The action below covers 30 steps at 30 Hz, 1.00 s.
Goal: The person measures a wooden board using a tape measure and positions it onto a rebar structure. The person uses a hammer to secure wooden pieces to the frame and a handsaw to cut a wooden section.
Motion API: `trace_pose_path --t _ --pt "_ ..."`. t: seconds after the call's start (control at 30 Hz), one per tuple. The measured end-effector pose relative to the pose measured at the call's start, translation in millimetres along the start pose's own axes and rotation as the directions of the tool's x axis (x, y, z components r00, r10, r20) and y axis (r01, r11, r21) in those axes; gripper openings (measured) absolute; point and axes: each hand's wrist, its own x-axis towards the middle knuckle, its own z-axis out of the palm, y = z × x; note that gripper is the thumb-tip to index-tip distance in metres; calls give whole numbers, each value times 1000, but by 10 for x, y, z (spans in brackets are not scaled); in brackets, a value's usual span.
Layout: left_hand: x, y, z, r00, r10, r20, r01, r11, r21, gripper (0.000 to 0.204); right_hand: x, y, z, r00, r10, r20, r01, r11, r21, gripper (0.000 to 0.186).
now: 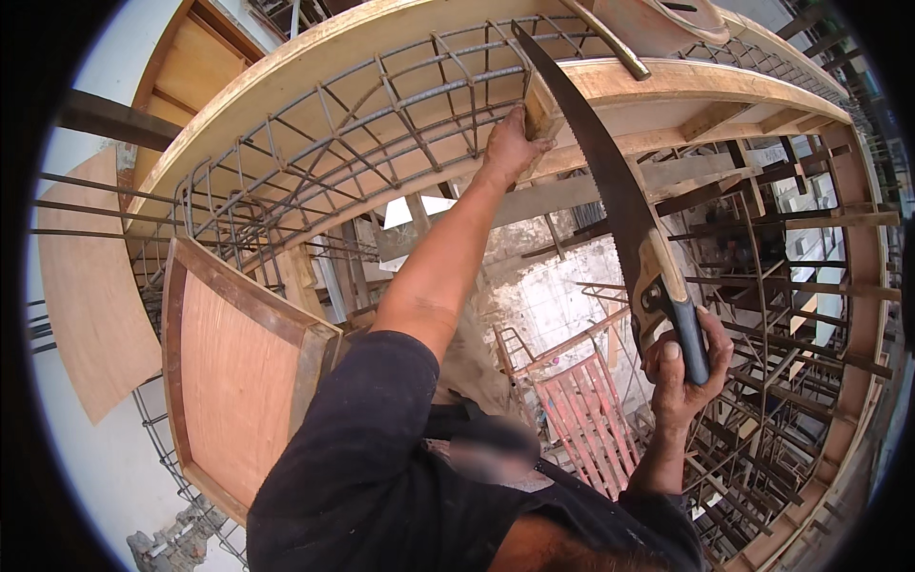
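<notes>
In my right hand [691, 362] is a handsaw [596, 143], its long dark toothed blade slanting up and away to the left. Its handle is tan wood and black, and my fingers wrap round the black part. A light wooden strip shows along the blade's back edge near the handle; I cannot tell whether it belongs to the saw. My left hand [515, 151] reaches far forward and grips the end of a wooden board [543, 110], beside the blade. Whether the teeth touch the board is unclear. A rebar cage [381, 86] runs just left of that hand.
Curved plywood formwork [286, 86] flanks the rebar. A framed panel [238, 362] stands at the left. A short pole [610, 43] and a reddish tub [658, 24] lie at the far side. Below are a red slatted rack [591, 419] and several scaffold poles at the right.
</notes>
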Motion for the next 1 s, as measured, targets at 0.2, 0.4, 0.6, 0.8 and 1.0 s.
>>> trace_pose_path --t 0.2,0.4,0.6,0.8,1.0 --pt "13 -21 -39 999 22 -41 -23 999 -36 87 509 38 373 993 116 -3 -115 992 57 52" --pt "25 79 -71 1000 -7 17 8 998 -55 91 -209 13 -126 997 77 -20 -76 995 62 50" --pt "86 -58 -98 998 50 -26 -51 999 -14 88 588 53 518 979 202 6 -200 967 154 46" --pt "7 -39 9 999 21 -44 -23 998 -55 86 -255 72 -19 998 23 -50 -19 996 84 43" --pt "50 -12 -109 999 7 46 -6 1000 -29 85 565 204 557 976 218 -9 -211 953 218 45"
